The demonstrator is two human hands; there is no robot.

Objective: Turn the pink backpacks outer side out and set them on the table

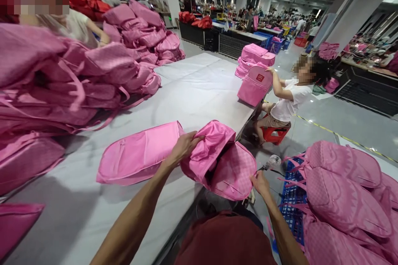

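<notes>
A pink backpack (211,153) lies with its front opened at the table's front edge, its checkered panel folded out to the right. My left hand (185,145) is closed on the backpack's bunched fabric at its upper left. At the right rim of the panel, my right hand (260,182) is closed on the pink edge, beside a dark strip. A flat pink bag piece (141,153) with a pale inner side lies on the table just left of the backpack, under my left forearm.
Pink bags (93,70) are heaped on the white table (199,87) at left, a person behind them. A seated person (289,99) holds a pink backpack (256,85) at the far edge. At right, backpacks (342,190) lie over a blue crate (292,198).
</notes>
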